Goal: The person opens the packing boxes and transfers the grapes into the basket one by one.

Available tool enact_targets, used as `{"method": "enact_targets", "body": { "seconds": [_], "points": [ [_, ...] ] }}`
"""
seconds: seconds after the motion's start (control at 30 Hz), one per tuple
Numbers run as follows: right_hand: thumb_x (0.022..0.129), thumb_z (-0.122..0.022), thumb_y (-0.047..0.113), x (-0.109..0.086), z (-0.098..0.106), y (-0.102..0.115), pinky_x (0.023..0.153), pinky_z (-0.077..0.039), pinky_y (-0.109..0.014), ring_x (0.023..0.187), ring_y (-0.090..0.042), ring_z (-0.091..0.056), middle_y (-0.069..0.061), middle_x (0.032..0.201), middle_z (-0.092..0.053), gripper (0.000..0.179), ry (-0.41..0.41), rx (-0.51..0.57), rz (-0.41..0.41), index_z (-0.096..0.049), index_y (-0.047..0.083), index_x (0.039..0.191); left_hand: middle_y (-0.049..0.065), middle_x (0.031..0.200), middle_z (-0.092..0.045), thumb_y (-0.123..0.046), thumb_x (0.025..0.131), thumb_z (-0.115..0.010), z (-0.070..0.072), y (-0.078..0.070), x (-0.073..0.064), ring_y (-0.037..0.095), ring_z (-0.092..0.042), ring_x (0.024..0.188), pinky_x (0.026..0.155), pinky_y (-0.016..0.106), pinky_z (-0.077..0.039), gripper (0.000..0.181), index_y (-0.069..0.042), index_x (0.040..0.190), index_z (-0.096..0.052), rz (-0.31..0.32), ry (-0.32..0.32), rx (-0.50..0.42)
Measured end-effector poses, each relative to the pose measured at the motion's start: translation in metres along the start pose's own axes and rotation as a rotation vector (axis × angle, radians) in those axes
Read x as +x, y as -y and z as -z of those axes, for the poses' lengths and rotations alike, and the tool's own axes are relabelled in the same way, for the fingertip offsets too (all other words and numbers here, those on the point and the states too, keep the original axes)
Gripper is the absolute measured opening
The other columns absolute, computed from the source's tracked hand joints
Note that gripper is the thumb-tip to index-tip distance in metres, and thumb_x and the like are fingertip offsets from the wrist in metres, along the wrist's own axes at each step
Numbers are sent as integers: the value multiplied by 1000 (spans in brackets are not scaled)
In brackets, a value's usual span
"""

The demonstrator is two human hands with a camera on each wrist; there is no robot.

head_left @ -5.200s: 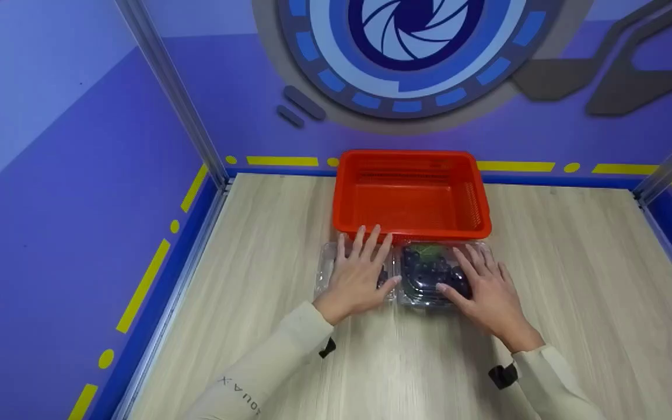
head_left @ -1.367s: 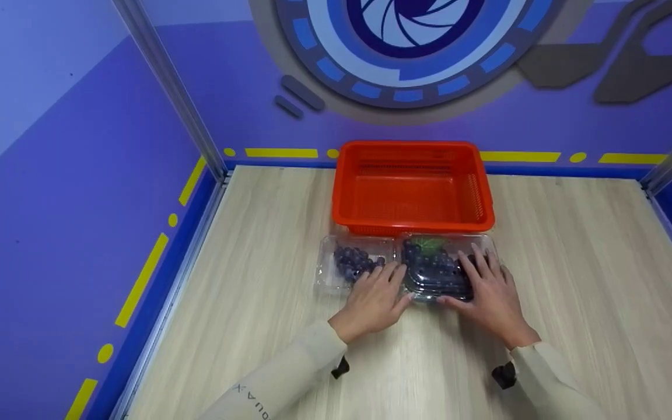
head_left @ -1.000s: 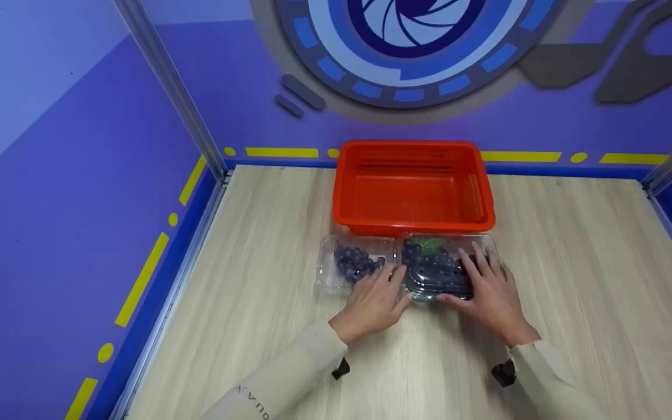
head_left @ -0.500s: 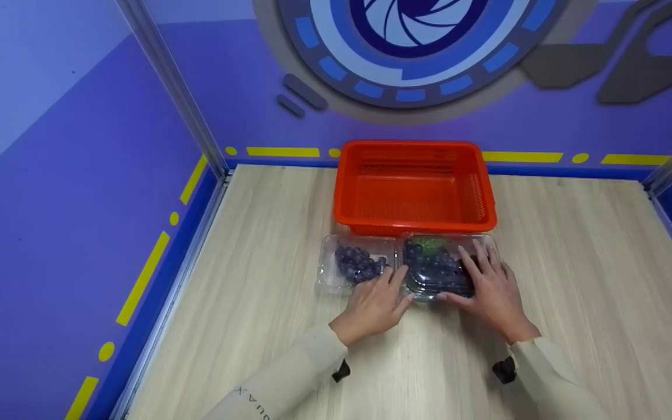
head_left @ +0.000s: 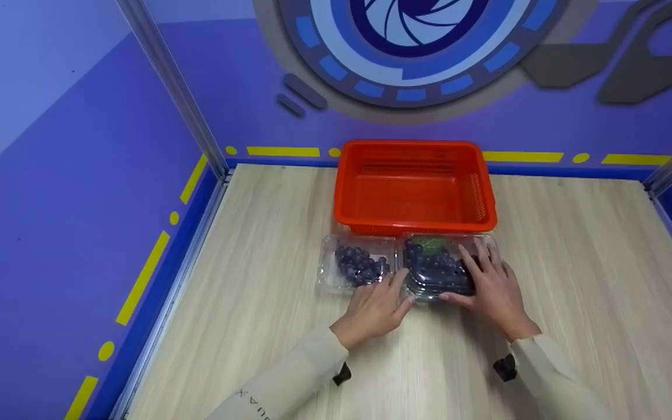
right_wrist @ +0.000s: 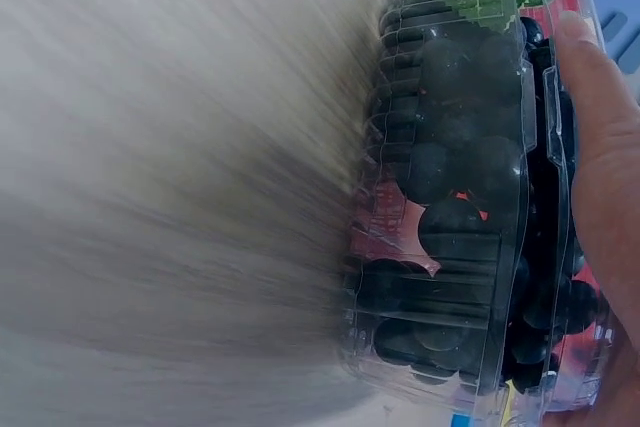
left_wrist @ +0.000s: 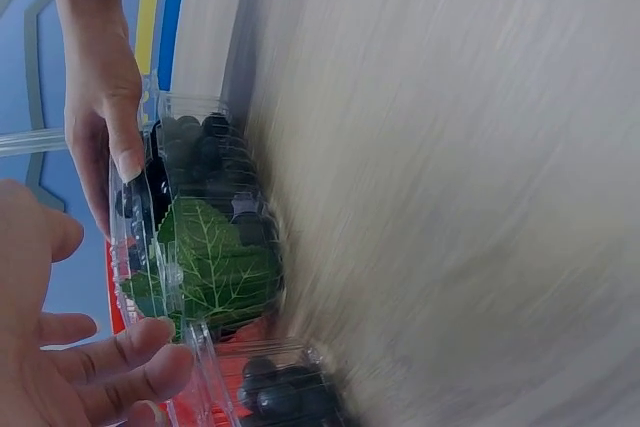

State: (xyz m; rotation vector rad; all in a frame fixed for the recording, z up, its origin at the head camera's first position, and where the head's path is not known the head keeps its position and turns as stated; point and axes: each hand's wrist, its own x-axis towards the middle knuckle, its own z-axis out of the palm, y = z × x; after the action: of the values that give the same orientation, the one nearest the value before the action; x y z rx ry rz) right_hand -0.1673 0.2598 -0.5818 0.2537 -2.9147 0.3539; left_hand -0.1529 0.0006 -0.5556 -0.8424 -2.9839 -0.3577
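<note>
Two clear plastic boxes of dark grapes sit side by side on the wooden table. The left box [head_left: 327, 283] holds a smaller bunch of grapes [head_left: 356, 262]. More grapes and a green leaf [left_wrist: 215, 267] show through the fuller right box [head_left: 438, 286]. My left hand [head_left: 371, 312] reaches to the boxes' near edge where they meet, its fingers loosely extended with fingertips at the left box's lid. My right hand [head_left: 494, 291] rests on the right box's lid, fingers spread and nearly straight. Its thumb [right_wrist: 595, 87] lies along the near rim.
Just behind the boxes stands a red plastic basket [head_left: 340, 192] with perforated sides, nothing seen inside. The wooden table [head_left: 266, 245] spreads out on both sides. Blue printed panels [head_left: 289, 52] and a metal corner post [head_left: 178, 87] enclose the left and back.
My left hand drew back from lying over the left box to its near right corner, uncovering the grapes. Lately its fingertips slid slightly nearer me. The right hand stays on its box.
</note>
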Motion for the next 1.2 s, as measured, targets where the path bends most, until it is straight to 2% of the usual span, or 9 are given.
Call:
{"method": "enact_targets", "body": {
  "seconds": [0.3,0.57,0.8,1.2],
  "points": [
    [63,-74,69,3,0,-2,105,-29,-70,146,-43,-16,-15,161,-17,112,2,-24,19,-28,21,153,-4,80,-57,-49,99,-40,-5,0,-3,10,-45,54,44,24,-29,46,-18,134,-43,0,-15,-37],
    [63,-71,74,4,0,-3,107,-25,-71,147,-42,-13,-9,162,-16,116,48,-29,16,-22,23,155,-7,60,-45,-50,99,-41,-6,1,-4,10,-39,46,39,25,-24,39,-15,115,-50,26,1,-54],
    [61,-73,72,6,1,-4,109,-23,-69,148,-43,-10,-11,162,-14,118,66,-10,19,-21,23,155,-6,61,-45,-50,99,-42,-8,1,-4,10,-39,48,42,25,-24,37,-16,102,-52,39,14,-57],
    [62,-73,72,8,-1,-6,108,-24,-70,145,-44,-13,-15,161,-17,116,38,-7,47,-25,22,154,-6,62,-47,-50,99,-40,-12,2,-5,11,-40,49,42,25,-25,36,-16,100,-53,20,-7,-39]
  ]
}}
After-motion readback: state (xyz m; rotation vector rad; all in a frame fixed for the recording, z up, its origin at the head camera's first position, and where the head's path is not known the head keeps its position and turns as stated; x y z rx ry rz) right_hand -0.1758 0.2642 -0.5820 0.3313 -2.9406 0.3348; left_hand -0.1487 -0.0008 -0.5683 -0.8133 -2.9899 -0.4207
